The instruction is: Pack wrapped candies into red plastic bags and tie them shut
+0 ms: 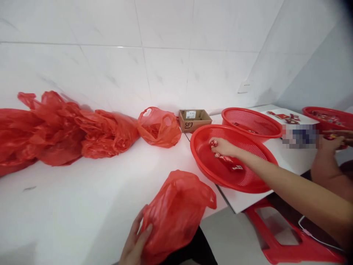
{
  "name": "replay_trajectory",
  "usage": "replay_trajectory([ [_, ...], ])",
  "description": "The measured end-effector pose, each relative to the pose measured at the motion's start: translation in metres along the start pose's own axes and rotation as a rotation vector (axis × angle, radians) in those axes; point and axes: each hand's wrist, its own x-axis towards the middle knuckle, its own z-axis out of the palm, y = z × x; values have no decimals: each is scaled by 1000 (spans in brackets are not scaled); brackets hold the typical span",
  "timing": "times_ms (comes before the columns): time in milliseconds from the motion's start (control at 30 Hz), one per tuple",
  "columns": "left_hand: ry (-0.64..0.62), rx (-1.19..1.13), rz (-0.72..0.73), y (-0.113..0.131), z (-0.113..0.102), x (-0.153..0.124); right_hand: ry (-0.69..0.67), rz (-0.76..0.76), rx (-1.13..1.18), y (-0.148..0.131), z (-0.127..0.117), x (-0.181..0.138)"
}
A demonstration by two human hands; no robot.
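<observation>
My left hand (135, 241) grips the lower edge of a red plastic bag (176, 213) at the near edge of the white table (82, 198). My right hand (222, 147) reaches into a tilted red mesh basket (205, 167), its fingers closed on small red wrapped packets (214, 143). Two or three more packets (233, 164) lie inside the basket just below the hand. The basket overhangs the gap between two tables.
Several red plastic bags (60, 129) pile along the tiled wall, one (158, 127) knotted beside a small cardboard box (194, 119). A second red basket (252, 121) and a third (328, 117) stand on the right table. Another person's hand (335, 141) works there. A red stool (286, 237) stands below.
</observation>
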Motion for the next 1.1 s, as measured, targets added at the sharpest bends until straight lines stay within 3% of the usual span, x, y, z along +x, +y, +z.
replay_trajectory([
  [67,-4,-2,63,15,13,-1,-55,-66,106,-42,-4,-21],
  [133,-19,-1,116,30,26,3,-202,-159,343,-80,5,-52],
  [200,-40,-29,133,40,37,12,-296,-226,438,-107,29,-85],
  [267,-78,-91,130,42,46,24,-395,-337,421,-117,66,-111],
  [400,-142,-178,82,35,48,43,-220,-650,100,-86,148,-114],
  [467,-128,-170,53,33,41,48,-214,-702,-47,-62,178,-100],
  [567,-97,-125,77,37,27,53,-248,-685,-213,-37,199,-76],
  [633,-69,-89,189,41,19,53,-229,-626,-295,-34,200,-63],
  [767,-7,69,467,47,11,51,-181,-370,-366,-51,192,-42],
  [900,-24,167,482,44,7,51,-163,-280,-413,-80,180,-53],
  [1000,30,142,504,39,3,50,-276,-402,-375,-102,145,-82],
  [1067,42,133,497,33,-1,47,-473,-436,-296,-108,104,-94],
  [1100,36,129,475,29,-2,44,-489,-409,-263,-105,81,-95],
])
